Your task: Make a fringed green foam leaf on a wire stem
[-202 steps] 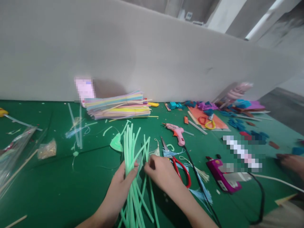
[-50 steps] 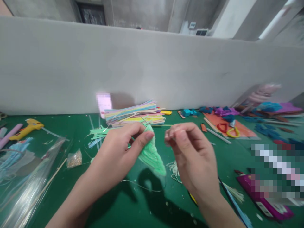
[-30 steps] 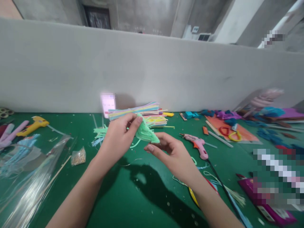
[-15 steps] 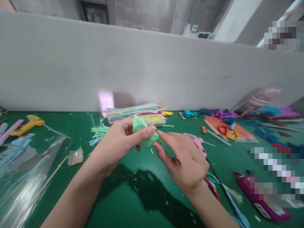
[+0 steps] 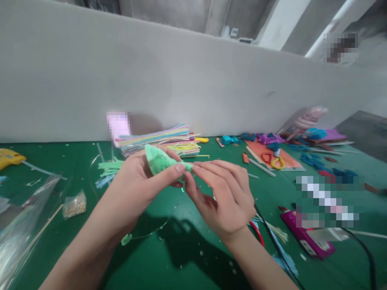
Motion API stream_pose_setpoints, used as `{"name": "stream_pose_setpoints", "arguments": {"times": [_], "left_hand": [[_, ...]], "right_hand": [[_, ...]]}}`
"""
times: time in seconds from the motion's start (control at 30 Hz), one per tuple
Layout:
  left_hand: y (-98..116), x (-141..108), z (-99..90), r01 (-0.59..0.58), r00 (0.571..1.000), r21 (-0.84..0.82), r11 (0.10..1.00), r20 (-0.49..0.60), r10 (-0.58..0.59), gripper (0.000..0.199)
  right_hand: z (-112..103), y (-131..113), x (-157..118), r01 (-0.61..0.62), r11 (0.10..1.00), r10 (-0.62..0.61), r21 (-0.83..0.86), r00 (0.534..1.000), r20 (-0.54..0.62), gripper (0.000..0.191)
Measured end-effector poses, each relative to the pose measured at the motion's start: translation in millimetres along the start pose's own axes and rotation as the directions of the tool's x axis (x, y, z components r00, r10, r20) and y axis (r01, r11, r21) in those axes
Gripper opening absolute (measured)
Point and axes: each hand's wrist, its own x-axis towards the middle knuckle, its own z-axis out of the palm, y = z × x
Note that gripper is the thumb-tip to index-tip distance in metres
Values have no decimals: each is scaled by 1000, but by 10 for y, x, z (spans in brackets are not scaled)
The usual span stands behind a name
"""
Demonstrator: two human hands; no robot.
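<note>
A light green piece of crinkled paper, like crepe paper, is between my hands above the table. My left hand grips its wide part, with the thumb pressed along the front. The tapered end points right, where the thumb and fingertips of my right hand pinch it. The fingertips of both hands almost meet there. Below my left wrist lies a thin clear strand with a small green piece at its end.
Striped paper strips lie by the white partition. A yellow glue gun and a small bag of beads are on the left. Scissors, an orange lighter and a purple pack lie right. A black cable passes my right wrist.
The view has swung right, so the table's things sit further left. More of the green paper's face shows, and its narrow end now sticks out between my fingertips.
</note>
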Motion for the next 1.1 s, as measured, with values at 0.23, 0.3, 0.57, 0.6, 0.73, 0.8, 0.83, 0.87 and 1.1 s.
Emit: {"name": "stream_pose_setpoints", "arguments": {"times": [0.23,0.3,0.57,0.6,0.73,0.8,0.83,0.87,1.1], "left_hand": [[15,22,-43,-3,997,182,983,-75,17,27],[-12,56,-64,28,995,173,985,-100,-11,32],[-176,163,-57,64,996,40,997,-68,-61,40],[-175,153,-42,65,996,43,997,-67,-62,39],[-125,86,8,57,996,91,994,-66,-51,35],[-100,65,6,41,998,157,987,-47,-34,33],[-92,62,-5,37,999,200,979,-30,-32,32],[-88,65,-21,37,999,242,969,-12,-35,30],[-89,117,-134,105,993,256,961,32,-117,30]], "right_hand": [[-47,18,100,-83,987,66,139,991,119,18],[-190,93,155,-237,957,191,164,948,255,25],[-889,574,-505,-407,728,654,-551,171,737,33],[-935,585,-662,-372,705,661,-604,37,749,30],[-999,578,-1111,-462,664,632,-588,-73,771,42],[-995,614,-1157,-532,644,606,-549,-82,791,49],[-994,649,-1136,-564,622,600,-544,-103,793,54],[-997,693,-1093,-604,590,589,-535,-131,797,59],[-1212,859,-836,-990,-3,279,-138,-134,951,83]]}}
